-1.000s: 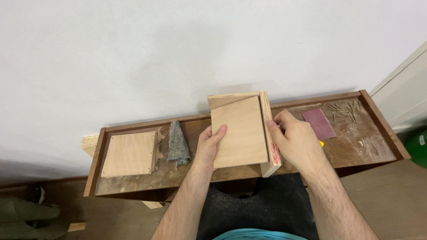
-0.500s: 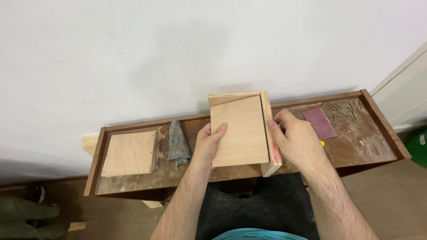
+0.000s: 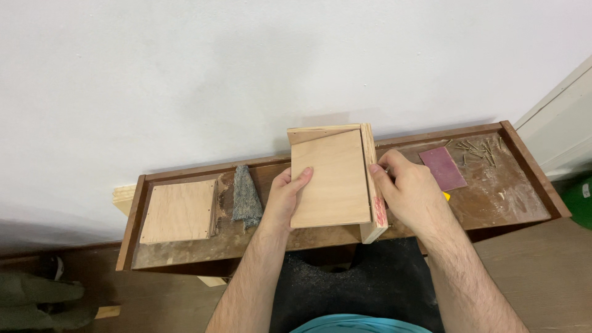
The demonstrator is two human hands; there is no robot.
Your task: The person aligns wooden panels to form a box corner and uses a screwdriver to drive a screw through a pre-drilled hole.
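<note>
Plywood assembly: pale plywood box, a flat smooth panel facing up with a thick board standing on edge along its right side and a thinner strip across its far end.
Long axis: runs away from the person toward the white wall, near end over the front rim of the tray, far end leaning toward the wall.
Edge board: layered ply end grain shows at its near end, with a reddish stain on that end.
Left hand: lies against the left edge of the panel, thumb over the top face, fingers under and out of sight; it grips the panel.
Right hand: pressed against the outer face of the edge board, fingertips curled at its top edge; whether it clamps the board or only steadies it I cannot tell.
Tray: long shallow dark brown wooden tray, worn and dusty, carries the box between the two hands.
Left of the left hand: grey coarse wedge-shaped pad just beside the wrist; beyond it a square plywood piece lying flat.
Right of the right hand: maroon rectangular sheet, matte, lying flat; past it a scatter of small screws.
</note>
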